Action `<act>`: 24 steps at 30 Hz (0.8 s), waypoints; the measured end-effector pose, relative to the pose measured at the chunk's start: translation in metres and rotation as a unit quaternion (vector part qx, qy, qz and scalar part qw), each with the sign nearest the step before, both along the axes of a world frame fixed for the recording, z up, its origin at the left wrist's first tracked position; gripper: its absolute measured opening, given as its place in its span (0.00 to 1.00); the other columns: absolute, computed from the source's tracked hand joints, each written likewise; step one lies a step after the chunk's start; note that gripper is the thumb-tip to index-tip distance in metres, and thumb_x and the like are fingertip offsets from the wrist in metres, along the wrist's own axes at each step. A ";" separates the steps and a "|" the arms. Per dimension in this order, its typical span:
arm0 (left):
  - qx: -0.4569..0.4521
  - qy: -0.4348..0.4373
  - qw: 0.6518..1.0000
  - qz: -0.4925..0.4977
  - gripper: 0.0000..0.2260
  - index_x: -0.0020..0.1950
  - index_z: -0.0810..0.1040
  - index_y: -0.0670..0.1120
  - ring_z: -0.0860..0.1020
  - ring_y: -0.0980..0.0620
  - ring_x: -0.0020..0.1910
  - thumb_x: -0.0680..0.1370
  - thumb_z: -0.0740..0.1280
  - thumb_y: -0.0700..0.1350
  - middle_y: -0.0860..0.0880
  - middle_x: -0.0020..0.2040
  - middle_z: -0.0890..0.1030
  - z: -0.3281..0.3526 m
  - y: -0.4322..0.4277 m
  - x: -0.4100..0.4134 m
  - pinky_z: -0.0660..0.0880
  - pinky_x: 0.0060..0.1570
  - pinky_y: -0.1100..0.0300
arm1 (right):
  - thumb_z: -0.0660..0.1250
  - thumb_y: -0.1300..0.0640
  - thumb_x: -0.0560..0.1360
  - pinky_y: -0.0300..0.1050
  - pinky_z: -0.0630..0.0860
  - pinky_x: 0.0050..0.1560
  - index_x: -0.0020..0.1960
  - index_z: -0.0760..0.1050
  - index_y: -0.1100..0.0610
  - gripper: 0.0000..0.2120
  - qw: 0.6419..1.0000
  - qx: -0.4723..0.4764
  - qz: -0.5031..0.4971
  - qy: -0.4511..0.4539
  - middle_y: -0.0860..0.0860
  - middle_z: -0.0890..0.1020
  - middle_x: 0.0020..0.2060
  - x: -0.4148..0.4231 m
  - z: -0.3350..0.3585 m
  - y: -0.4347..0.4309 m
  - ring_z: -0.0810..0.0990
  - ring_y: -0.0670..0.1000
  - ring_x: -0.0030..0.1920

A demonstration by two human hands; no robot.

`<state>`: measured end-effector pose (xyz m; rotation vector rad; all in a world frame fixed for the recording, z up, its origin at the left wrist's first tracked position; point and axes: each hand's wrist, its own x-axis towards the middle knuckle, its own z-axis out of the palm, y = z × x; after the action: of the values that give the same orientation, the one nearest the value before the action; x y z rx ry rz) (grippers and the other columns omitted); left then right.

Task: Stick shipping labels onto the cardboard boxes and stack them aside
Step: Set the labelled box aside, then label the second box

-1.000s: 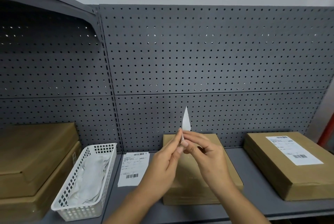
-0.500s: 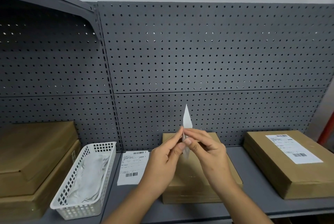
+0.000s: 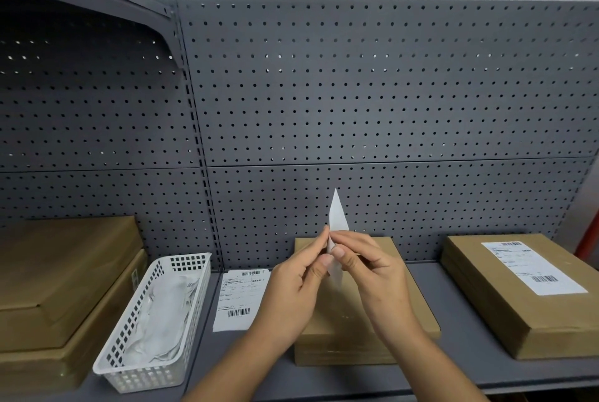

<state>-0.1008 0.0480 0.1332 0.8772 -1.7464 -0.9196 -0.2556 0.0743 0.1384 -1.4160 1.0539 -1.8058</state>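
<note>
A white shipping label stands edge-on in the air, pinched between both hands above a plain cardboard box in the middle of the shelf. My left hand grips its left side with thumb and forefinger. My right hand pinches it from the right; the fingers hide the label's middle. Another label sheet lies flat on the shelf left of that box. At the right sits a cardboard box with a label stuck on its top.
A white plastic basket with crumpled white backing paper stands on the left. Further left, two plain cardboard boxes are stacked. Grey pegboard forms the back wall, and the grey shelf edge runs along the front.
Both hands keep pinching the label in nearly the same spot. The fingertips have shifted slightly along it, and a little more of the lower end shows below the fingers.
</note>
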 end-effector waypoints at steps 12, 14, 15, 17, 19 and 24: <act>0.045 0.036 0.998 -0.006 0.20 0.76 0.73 0.60 0.76 0.60 0.71 0.83 0.66 0.56 0.63 0.70 0.79 -0.007 -0.005 -0.003 0.73 0.72 0.46 | 0.72 0.57 0.76 0.41 0.78 0.53 0.55 0.88 0.54 0.10 1.000 -0.008 -0.021 -0.007 0.50 0.86 0.50 0.007 -0.001 -0.004 0.83 0.48 0.50; 0.048 0.039 0.998 -0.007 0.20 0.76 0.74 0.60 0.76 0.60 0.71 0.83 0.66 0.56 0.63 0.70 0.79 -0.007 -0.006 -0.003 0.73 0.73 0.46 | 0.72 0.57 0.76 0.41 0.78 0.52 0.55 0.87 0.54 0.10 1.000 -0.011 -0.024 -0.001 0.50 0.85 0.49 0.007 -0.002 -0.005 0.83 0.48 0.49; 0.049 0.039 0.998 -0.009 0.20 0.75 0.73 0.60 0.76 0.60 0.71 0.83 0.65 0.56 0.63 0.70 0.79 -0.007 -0.006 -0.003 0.73 0.73 0.46 | 0.72 0.57 0.76 0.41 0.78 0.52 0.55 0.87 0.55 0.10 1.000 -0.012 -0.025 0.001 0.50 0.85 0.49 0.008 -0.002 -0.005 0.83 0.48 0.49; 0.048 0.037 0.998 -0.011 0.20 0.76 0.73 0.60 0.76 0.61 0.71 0.83 0.65 0.57 0.63 0.69 0.79 -0.006 -0.005 -0.003 0.74 0.72 0.47 | 0.72 0.58 0.77 0.41 0.78 0.52 0.55 0.87 0.55 0.09 0.999 -0.014 -0.028 0.004 0.51 0.85 0.49 0.009 -0.002 -0.005 0.83 0.48 0.48; 0.048 0.039 0.998 -0.011 0.21 0.76 0.73 0.59 0.77 0.60 0.70 0.83 0.65 0.58 0.63 0.69 0.80 -0.006 -0.004 -0.003 0.74 0.72 0.46 | 0.72 0.57 0.77 0.39 0.78 0.51 0.55 0.87 0.55 0.09 0.999 -0.018 -0.032 0.007 0.52 0.85 0.49 0.010 -0.001 -0.004 0.83 0.47 0.48; 0.050 0.037 0.998 -0.006 0.19 0.75 0.73 0.61 0.81 0.56 0.66 0.84 0.64 0.56 0.66 0.62 0.83 -0.004 -0.003 -0.004 0.78 0.68 0.46 | 0.71 0.57 0.77 0.43 0.79 0.50 0.55 0.87 0.54 0.09 0.999 -0.019 -0.046 0.012 0.52 0.83 0.48 0.011 -0.002 -0.007 0.82 0.46 0.46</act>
<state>-0.1046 0.0450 0.1289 0.8876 -1.6556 -1.0419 -0.2444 0.0675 0.1360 -1.4356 1.1191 -1.8865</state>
